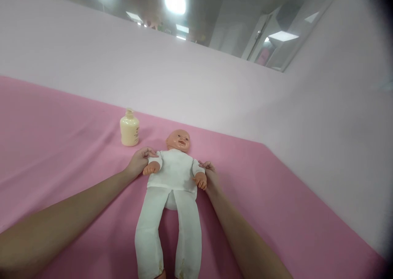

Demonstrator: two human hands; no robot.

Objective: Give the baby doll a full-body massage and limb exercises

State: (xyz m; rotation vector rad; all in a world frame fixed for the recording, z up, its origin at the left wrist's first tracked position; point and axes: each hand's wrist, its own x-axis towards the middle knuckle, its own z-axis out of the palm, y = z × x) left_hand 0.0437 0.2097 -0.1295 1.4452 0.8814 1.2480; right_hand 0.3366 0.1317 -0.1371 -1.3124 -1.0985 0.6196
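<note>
A baby doll (173, 176) in a white top and white trousers lies on its back on a pink cloth, head away from me. My left hand (139, 160) grips the sleeve at the doll's shoulder on the left side. My right hand (210, 173) holds the other sleeve, just behind the doll's small hand. Both of my forearms reach in from the bottom of the view, one on each side of the doll's legs.
A cream pump bottle (129, 128) stands upright on the pink cloth (61, 140), just left of the doll's head. A pale pink wall (215, 86) rises behind the surface and along its right side.
</note>
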